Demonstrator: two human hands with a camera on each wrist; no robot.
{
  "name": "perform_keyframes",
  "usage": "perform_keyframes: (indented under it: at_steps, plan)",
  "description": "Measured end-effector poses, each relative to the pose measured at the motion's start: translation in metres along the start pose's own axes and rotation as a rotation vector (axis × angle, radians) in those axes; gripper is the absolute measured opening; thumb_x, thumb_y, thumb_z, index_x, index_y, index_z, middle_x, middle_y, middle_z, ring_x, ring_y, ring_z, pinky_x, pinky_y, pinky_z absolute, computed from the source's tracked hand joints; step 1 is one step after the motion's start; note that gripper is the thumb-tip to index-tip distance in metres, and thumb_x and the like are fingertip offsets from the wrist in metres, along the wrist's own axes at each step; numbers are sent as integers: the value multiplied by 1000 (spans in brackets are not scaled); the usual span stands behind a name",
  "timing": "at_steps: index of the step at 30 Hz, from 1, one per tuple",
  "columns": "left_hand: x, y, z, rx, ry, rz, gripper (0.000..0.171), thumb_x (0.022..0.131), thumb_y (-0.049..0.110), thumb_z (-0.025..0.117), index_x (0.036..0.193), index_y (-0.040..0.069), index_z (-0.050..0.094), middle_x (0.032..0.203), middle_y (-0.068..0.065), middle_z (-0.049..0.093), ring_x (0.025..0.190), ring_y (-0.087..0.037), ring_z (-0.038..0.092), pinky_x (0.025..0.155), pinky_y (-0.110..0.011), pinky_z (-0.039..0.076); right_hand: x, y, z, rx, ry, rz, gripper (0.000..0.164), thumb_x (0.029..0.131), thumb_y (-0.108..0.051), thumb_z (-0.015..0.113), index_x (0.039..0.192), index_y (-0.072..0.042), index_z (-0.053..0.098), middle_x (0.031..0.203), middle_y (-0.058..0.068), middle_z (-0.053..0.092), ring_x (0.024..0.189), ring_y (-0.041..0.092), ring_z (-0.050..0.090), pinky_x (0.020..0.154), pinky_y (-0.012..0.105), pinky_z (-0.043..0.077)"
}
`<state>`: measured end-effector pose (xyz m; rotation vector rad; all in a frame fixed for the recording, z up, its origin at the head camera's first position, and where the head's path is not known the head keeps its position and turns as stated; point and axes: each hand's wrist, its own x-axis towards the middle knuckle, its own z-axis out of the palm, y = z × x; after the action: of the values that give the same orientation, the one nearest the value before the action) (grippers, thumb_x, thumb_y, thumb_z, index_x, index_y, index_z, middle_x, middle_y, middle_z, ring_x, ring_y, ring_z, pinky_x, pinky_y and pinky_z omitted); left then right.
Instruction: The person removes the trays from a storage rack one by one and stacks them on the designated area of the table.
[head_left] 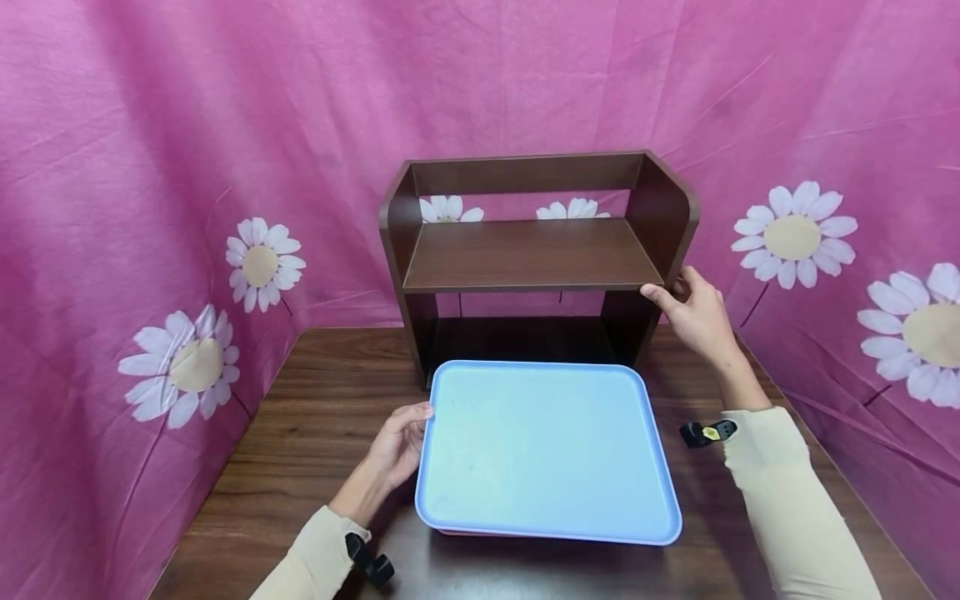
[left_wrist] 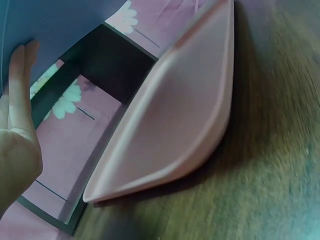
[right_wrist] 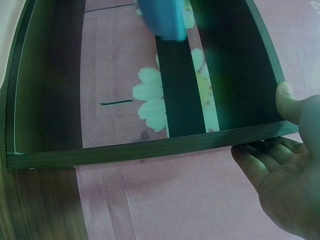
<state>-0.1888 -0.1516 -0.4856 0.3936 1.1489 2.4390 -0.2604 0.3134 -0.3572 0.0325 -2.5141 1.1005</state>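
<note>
My left hand (head_left: 400, 446) holds a light blue rectangular tray (head_left: 547, 450) at its left edge, thumb at the rim and fingers under it. The tray is raised over a pink tray (left_wrist: 175, 107) that lies on the table. From above, only a sliver of the pink one shows. My right hand (head_left: 703, 321) grips the right side panel of a dark brown two-level desk shelf (head_left: 532, 254), with the thumb at the front of the middle board. In the right wrist view, fingers (right_wrist: 255, 167) lie against the panel's outer face, and part of the blue tray appears at the top.
The shelf stands at the back of a brown wood-grain table (head_left: 315, 417). Behind it and on both sides hangs a pink curtain (head_left: 337, 108) printed with white daisies. Each wrist carries a black strap (head_left: 369, 560).
</note>
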Motion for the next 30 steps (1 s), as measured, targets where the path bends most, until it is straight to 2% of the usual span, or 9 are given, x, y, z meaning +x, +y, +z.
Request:
perform_keyframes:
  at_steps: [7, 16, 19, 23, 25, 27, 30]
  plan:
    - [-1, -6, -10, 31, 32, -21, 48, 103, -1, 29, 93, 15, 73, 78, 8, 76, 70, -1, 70, 67, -18, 58, 2, -2, -2, 8, -16, 20, 64, 100, -52, 71, 141, -5, 58, 138, 24, 68, 106, -4, 55, 82, 20, 41]
    - [-2, -12, -18, 64, 66, -52, 44, 103, 0, 34, 93, 15, 75, 80, 7, 77, 70, -1, 71, 69, -17, 58, 2, -3, -2, 61, -30, 30, 70, 98, -52, 74, 148, -7, 54, 142, 25, 66, 103, -20, 53, 83, 9, 41]
    - [-3, -13, -20, 69, 82, -65, 45, 103, -1, 34, 92, 15, 75, 79, 7, 77, 69, -1, 70, 69, -17, 58, 2, -3, -1, 67, -30, 36, 69, 98, -51, 74, 148, -8, 54, 142, 24, 66, 111, -13, 59, 84, 10, 41]
    - [-2, -16, -23, 79, 94, -78, 45, 103, -1, 34, 90, 15, 74, 77, 7, 77, 67, -1, 70, 67, -17, 58, 2, -4, -1, 73, -25, 38, 68, 99, -50, 73, 149, -7, 54, 144, 25, 65, 129, 14, 64, 84, 8, 41]
    - [-2, -18, -25, 83, 96, -83, 44, 104, 0, 35, 88, 15, 74, 76, 7, 77, 67, -2, 70, 65, -18, 58, 2, -3, 0, 77, -25, 38, 68, 99, -50, 73, 149, -7, 54, 144, 25, 64, 131, 19, 64, 83, 7, 42]
    - [-2, -19, -27, 89, 98, -95, 43, 104, 0, 36, 88, 14, 73, 76, 6, 77, 67, -3, 71, 65, -18, 59, 2, -2, 0, 83, -25, 42, 68, 99, -50, 73, 148, -7, 55, 144, 25, 64, 125, 11, 66, 81, 7, 42]
    - [-2, -22, -28, 97, 103, -115, 43, 104, 0, 36, 86, 15, 73, 75, 5, 78, 68, -4, 72, 66, -19, 60, 2, -1, 0, 91, -26, 45, 67, 99, -51, 73, 146, -8, 56, 144, 24, 65, 110, -11, 61, 80, 7, 42]
